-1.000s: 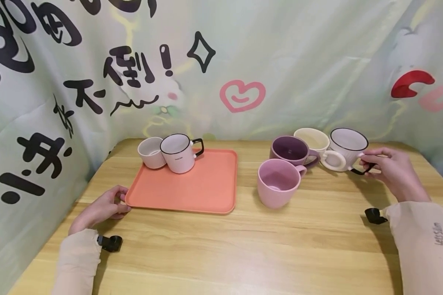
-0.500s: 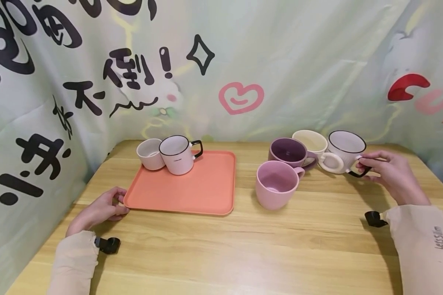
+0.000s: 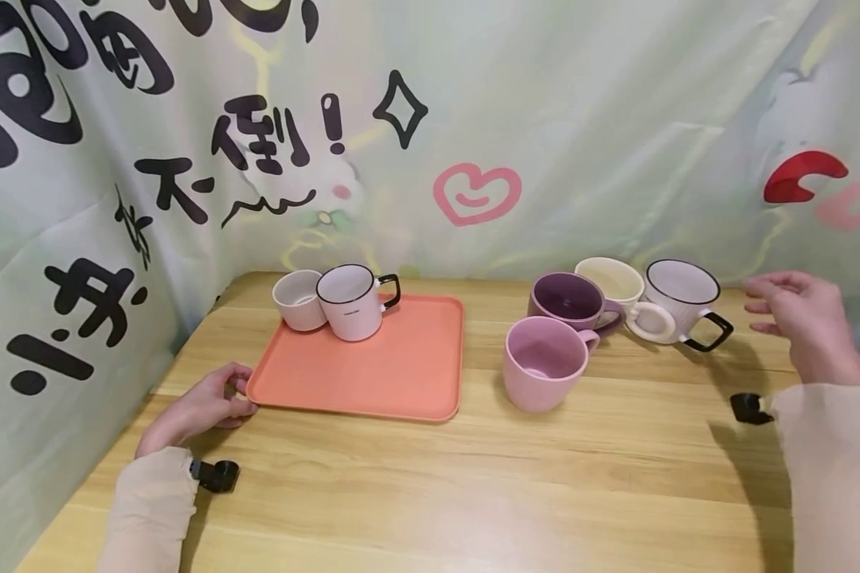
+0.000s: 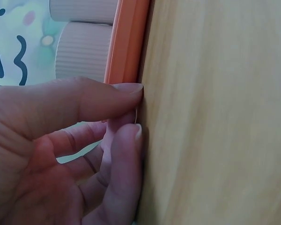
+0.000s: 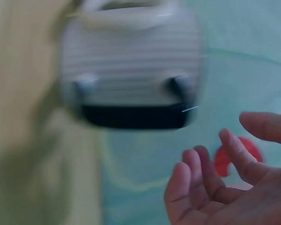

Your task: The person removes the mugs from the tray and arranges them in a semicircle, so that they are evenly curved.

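L hand (image 3: 202,406) pinches 8 o'clock corner of tray (image 3: 394,370), bench's (image 3: 509,493) 10 o'clock; tip hidden. R hand (image 3: 803,322): fingers apart, near mug (image 3: 688,296) at 2 o'clock; R wrist view: mug blurred, hand cut off. Cream cup (image 3: 611,278) part-hid by purple cup (image 3: 564,296).

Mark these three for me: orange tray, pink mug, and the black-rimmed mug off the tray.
Orange tray (image 3: 373,376): head view, bare floor of the tray.
Pink mug (image 3: 545,356): head view, inside of the cup.
Black-rimmed mug (image 3: 686,317): head view, outer wall below the rim.
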Demonstrator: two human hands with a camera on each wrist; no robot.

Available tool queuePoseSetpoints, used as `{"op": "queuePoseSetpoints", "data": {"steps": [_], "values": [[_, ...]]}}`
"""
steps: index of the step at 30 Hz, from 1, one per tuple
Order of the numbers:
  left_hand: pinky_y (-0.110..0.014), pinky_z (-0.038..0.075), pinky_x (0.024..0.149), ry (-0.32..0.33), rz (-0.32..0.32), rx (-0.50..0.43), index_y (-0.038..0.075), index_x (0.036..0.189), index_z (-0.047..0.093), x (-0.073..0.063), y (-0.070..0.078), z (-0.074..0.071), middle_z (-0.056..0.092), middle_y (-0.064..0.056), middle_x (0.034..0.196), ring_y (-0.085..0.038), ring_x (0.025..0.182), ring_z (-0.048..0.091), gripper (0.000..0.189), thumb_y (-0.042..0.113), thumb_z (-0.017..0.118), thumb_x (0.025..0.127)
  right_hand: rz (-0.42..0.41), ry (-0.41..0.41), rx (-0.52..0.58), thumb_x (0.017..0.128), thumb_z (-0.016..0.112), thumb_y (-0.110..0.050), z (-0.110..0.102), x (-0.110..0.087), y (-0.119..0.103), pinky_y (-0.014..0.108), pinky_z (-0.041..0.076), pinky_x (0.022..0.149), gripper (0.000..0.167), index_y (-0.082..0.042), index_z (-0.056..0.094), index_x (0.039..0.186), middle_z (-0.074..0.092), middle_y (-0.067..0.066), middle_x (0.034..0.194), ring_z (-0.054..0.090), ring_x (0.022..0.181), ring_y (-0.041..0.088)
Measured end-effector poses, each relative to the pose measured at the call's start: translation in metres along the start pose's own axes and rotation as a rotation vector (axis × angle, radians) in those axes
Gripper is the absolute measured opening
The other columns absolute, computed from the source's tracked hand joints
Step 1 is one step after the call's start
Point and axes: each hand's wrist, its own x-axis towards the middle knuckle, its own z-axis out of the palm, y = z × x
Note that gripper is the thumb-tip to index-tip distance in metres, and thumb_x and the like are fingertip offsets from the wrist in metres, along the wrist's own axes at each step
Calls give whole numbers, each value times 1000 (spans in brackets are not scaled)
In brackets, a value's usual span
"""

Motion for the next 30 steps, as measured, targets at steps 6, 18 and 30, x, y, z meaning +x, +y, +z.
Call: {"op": "queuePoseSetpoints", "data": {"steps": [6,18,30], "values": [[-30,58,64,0,-7,-1,-16,132,36,-1,2,-1,49,-17,102,-18,78,58,52,-5,66,92,-75,-38,-184,104,55,-31,16,8,-51,15,52,59,15,-17,58,106,54,-28,79,56,71,-5],[-30,60,69,-9,-24,16,-17,135,36,1,5,0,51,-17,105,-19,80,59,56,0,70,93,-155,-303,-172,104,57,-29,75,21,-106,19,57,68,36,1,50,123,67,-17,84,67,77,1],[-31,61,70,-8,-29,-4,-16,136,36,-1,7,3,52,-18,106,-20,81,60,66,8,77,90,-157,-425,-128,106,55,-23,125,19,-132,24,59,70,34,4,51,126,69,-10,86,68,79,6]]}}
